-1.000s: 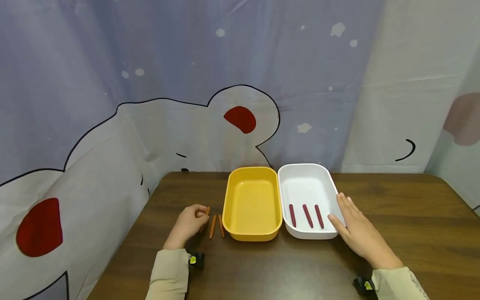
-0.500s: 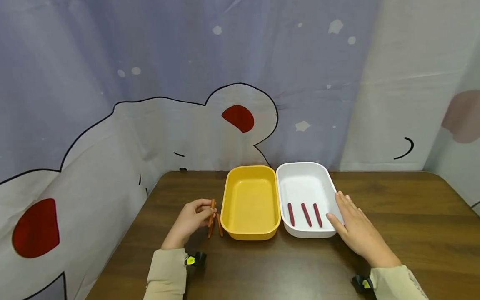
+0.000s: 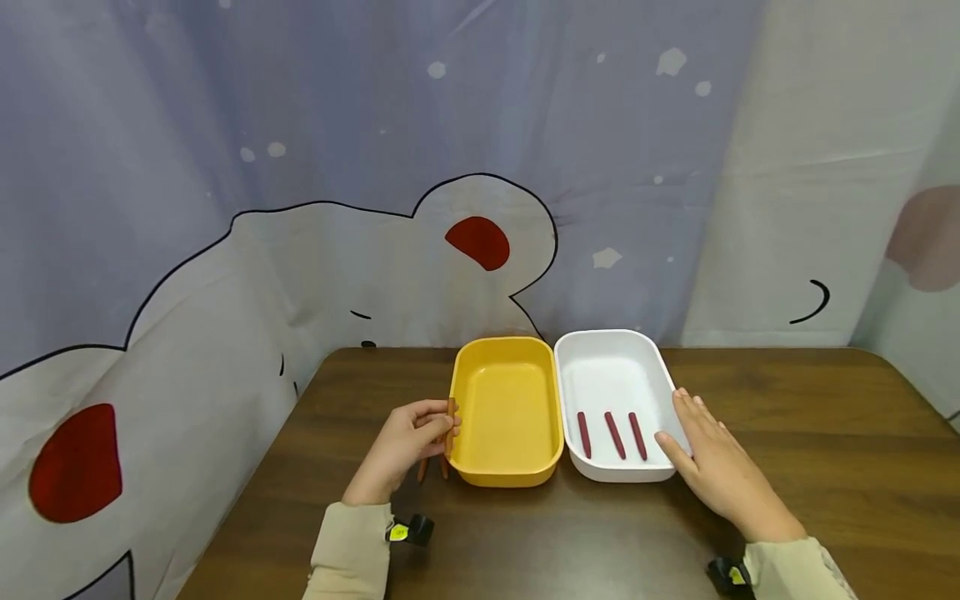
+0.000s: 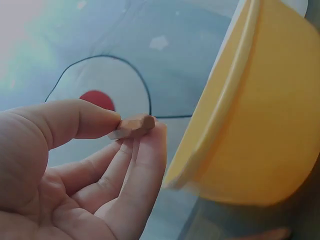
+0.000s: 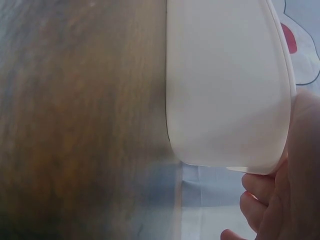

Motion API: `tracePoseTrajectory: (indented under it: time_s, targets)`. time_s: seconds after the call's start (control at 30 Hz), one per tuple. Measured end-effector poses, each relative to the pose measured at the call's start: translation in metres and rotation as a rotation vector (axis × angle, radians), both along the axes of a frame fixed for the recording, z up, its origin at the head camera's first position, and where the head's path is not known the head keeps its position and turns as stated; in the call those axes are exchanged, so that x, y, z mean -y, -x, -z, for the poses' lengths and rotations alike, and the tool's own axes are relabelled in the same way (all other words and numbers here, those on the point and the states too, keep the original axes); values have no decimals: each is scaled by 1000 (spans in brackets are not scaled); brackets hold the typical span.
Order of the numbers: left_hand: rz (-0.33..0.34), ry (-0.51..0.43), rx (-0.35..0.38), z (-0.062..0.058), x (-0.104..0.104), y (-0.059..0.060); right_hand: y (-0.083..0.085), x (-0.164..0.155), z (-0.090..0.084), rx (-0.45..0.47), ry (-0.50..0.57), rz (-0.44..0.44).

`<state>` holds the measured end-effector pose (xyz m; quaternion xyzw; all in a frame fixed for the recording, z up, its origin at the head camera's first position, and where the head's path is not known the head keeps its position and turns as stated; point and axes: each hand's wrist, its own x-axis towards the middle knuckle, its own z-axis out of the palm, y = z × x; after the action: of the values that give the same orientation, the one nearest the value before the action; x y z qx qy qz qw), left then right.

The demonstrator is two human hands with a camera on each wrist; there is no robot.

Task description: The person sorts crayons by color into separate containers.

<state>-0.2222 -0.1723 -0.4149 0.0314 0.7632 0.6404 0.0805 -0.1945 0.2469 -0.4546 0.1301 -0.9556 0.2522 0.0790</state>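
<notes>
In the head view my left hand (image 3: 405,446) pinches an orange-brown crayon (image 3: 450,427) upright at the left rim of the yellow tray (image 3: 504,477). The left wrist view shows the held crayon (image 4: 135,126) end-on between thumb and fingertips, apart from the tray wall (image 4: 265,125). Below that hand, two more orange-brown crayons (image 3: 422,472) lie on the table, partly hidden. My right hand (image 3: 723,475) rests with extended fingers on the right rim of the white tray (image 3: 615,472). Dark red crayons (image 3: 615,435) lie inside the white tray.
The two trays stand side by side on a brown wooden table (image 3: 555,550). Behind the table hangs a patterned curtain (image 3: 337,267), which also covers the left side.
My left hand has lifted the orange-brown crayon off the table and carried it right to the yellow tray's rim. The right hand keeps its place on the white tray.
</notes>
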Motion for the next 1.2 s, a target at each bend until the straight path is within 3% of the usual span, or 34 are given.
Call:
tracePoseTrajectory:
  time_s: [0.13,0.53,0.8,1.2]
  targets:
    - [-1,37,-13,1,-17,0,-1,0,1,6,0,0]
    - [88,159,-81,6,-65,14,-2,-1,1,-3,-7,7]
    - [49,280,-104,10,-93,17,-2,-2,1,-13,-8,2]
    - [41,479,-79,15,-107,24,-1,0,-1,-8,-2,-3]
